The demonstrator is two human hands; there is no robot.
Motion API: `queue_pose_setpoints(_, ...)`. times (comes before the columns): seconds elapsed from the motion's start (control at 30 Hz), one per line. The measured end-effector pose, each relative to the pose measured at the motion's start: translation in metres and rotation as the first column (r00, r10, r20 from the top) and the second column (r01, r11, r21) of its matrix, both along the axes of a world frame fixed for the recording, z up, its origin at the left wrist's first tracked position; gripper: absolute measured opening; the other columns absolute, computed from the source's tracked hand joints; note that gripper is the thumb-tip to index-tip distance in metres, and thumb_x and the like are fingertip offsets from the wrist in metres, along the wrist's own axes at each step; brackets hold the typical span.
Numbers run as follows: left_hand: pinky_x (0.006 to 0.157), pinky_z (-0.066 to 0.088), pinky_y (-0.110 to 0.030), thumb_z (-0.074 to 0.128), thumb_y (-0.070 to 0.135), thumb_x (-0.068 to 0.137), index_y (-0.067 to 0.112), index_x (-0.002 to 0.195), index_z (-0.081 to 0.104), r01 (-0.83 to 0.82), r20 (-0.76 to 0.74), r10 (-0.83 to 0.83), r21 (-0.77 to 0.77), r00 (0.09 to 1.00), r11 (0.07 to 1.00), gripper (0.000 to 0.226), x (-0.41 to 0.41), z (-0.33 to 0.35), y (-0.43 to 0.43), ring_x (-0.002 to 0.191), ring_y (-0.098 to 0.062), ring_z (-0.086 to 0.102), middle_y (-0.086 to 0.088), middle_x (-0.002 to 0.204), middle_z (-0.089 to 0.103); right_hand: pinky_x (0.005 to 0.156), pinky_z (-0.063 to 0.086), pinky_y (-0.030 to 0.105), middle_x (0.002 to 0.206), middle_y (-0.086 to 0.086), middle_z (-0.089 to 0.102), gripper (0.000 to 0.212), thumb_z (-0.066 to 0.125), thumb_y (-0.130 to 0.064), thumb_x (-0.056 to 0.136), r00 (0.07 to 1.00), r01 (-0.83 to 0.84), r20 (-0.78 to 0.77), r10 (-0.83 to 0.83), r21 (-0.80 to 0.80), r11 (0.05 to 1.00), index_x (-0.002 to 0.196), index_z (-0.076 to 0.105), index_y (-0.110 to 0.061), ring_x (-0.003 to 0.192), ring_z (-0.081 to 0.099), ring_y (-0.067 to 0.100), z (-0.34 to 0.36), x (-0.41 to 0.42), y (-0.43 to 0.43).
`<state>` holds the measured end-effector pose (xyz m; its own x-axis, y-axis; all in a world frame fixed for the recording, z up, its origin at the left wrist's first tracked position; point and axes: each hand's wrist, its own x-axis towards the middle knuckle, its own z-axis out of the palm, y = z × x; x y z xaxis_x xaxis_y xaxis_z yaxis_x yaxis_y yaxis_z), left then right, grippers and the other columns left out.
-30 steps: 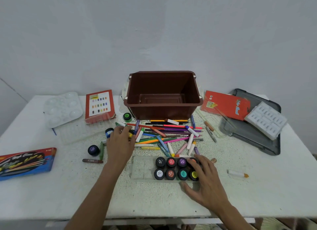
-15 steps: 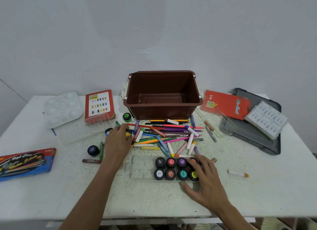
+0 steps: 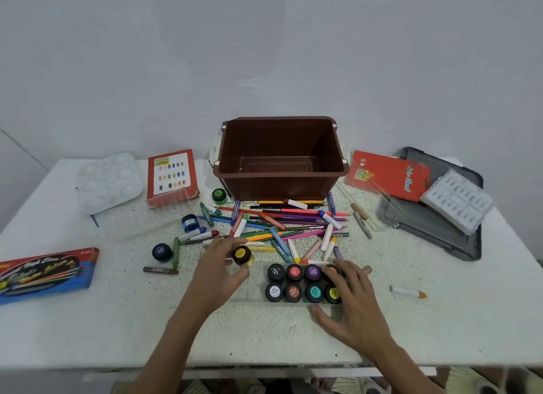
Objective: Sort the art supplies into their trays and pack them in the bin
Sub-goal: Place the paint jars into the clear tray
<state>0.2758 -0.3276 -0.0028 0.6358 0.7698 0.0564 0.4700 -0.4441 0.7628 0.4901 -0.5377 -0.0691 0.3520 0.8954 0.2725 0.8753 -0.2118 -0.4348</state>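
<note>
Yellow paint pot held at the tray's left end

The left hand (image 3: 219, 268) pinches a yellow-labelled paint pot (image 3: 241, 255) between thumb and fingers, just above the clear tray's (image 3: 255, 287) vacant left cells. The right hand (image 3: 349, 302) lies spread over the tray's right end, fingers apart, touching the pots (image 3: 293, 282) seated there, gripping nothing. The brown bin (image 3: 279, 161) stands behind the scattered crayons and pencils (image 3: 282, 229)
</note>
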Motion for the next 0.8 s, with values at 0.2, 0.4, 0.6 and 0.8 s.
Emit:
queue_pose_setpoints(0.2, 0.085, 0.043, -0.013, 0.079, 0.026, 0.08, 0.03, 0.111, 0.063, 0.14, -0.075, -0.136, 0.063, 0.988, 0.988, 0.035, -0.009, -0.005, -0.008, 0.099, 0.0, 0.054, 0.011, 0.106, 0.057, 0.112, 0.036, 0.048, 0.146, 0.002, 0.043, 0.072, 0.063, -0.064, 0.081, 1.0, 0.002, 0.006, -0.002, -0.003, 1.0, 0.138, 0.051, -0.022, 0.138, 0.035, 0.026, 0.002, 0.0, 0.0)
queue_pose_setpoints(0.4, 0.078, 0.035, -0.007, 0.077, 0.033, 0.083, 0.029, 0.116, 0.062, 0.17, -0.163, -0.152, 0.108, 0.975, 0.979, 0.036, -0.006, -0.001, -0.013, 0.089, 0.009, 0.054, 0.014, 0.108, 0.054, 0.111, 0.036, 0.05, 0.147, 0.001, 0.042, 0.072, 0.063, -0.064, 0.081, 1.0, 0.007, -0.001, -0.007, -0.009, 1.0, 0.14, 0.049, -0.024, 0.139, 0.034, 0.025, 0.003, -0.001, -0.001)
queue_pose_setpoints(0.6, 0.084, 0.042, -0.02, 0.072, 0.028, 0.087, 0.026, 0.123, 0.059, 0.203, -0.253, -0.166, 0.128, 0.953, 0.971, 0.039, 0.003, -0.004, -0.02, 0.102, -0.005, 0.057, 0.013, 0.118, 0.055, 0.111, 0.036, 0.049, 0.147, 0.001, 0.042, 0.073, 0.062, -0.064, 0.081, 1.0, 0.012, 0.008, -0.012, -0.011, 1.0, 0.141, 0.048, -0.024, 0.139, 0.034, 0.025, 0.003, -0.001, -0.001)
queue_pose_setpoints(0.8, 0.09, 0.04, -0.019, 0.072, 0.028, 0.087, 0.022, 0.119, 0.063, 0.177, -0.229, -0.123, 0.232, 0.966, 0.957, 0.033, 0.002, -0.016, -0.027, 0.107, -0.01, 0.052, 0.007, 0.116, 0.054, 0.111, 0.037, 0.05, 0.148, 0.001, 0.041, 0.073, 0.061, -0.065, 0.082, 1.0, 0.015, 0.011, -0.014, -0.024, 1.0, 0.141, 0.046, -0.025, 0.139, 0.034, 0.024, 0.004, -0.002, -0.002)
